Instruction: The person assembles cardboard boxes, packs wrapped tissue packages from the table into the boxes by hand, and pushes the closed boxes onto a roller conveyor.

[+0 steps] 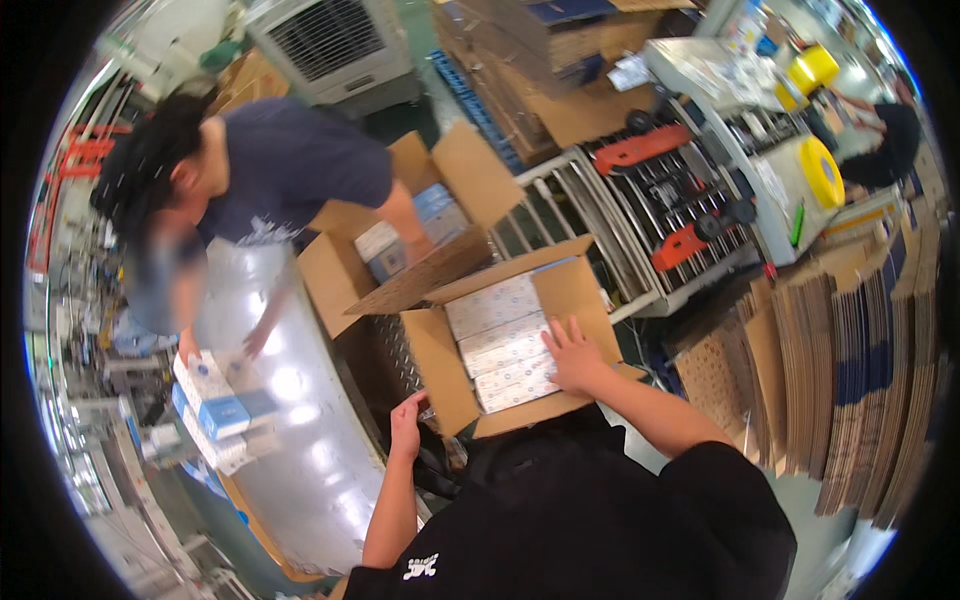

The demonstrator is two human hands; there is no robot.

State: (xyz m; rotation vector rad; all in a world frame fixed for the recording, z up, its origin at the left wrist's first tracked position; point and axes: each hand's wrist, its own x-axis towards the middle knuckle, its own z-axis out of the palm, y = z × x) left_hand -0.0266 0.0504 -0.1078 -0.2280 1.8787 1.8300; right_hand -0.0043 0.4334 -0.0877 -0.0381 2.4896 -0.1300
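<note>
Left hand is at the near carton, beside the outer edge of its left flap, thumb and fingers partly bent; whether they pinch the cardboard or only rest by it, I cannot tell. Just to its right, and slightly farther from the body, lie the white boxes inside that carton. They sit crosswise, their long sides running from left to right with a slight upward slant, while the carton's opening is longer from far to near. Right hand is the nearer one to them: it reaches over the carton's right side, palm down, fingers spread wide, fingertips on the boxes' right ends, grasping nothing.

Containers, from the left: white-and-blue boxes stand grouped on the shiny metal bench, with a co-worker's hand at their far end. That co-worker has the other arm down in the far carton, which stands open just beyond the near one and holds blue and white packages. Next comes the near carton, flaps spread, its patterned white boxes packed side by side. Farther right are a roller conveyor and flattened cartons standing on edge in a thick row.
</note>
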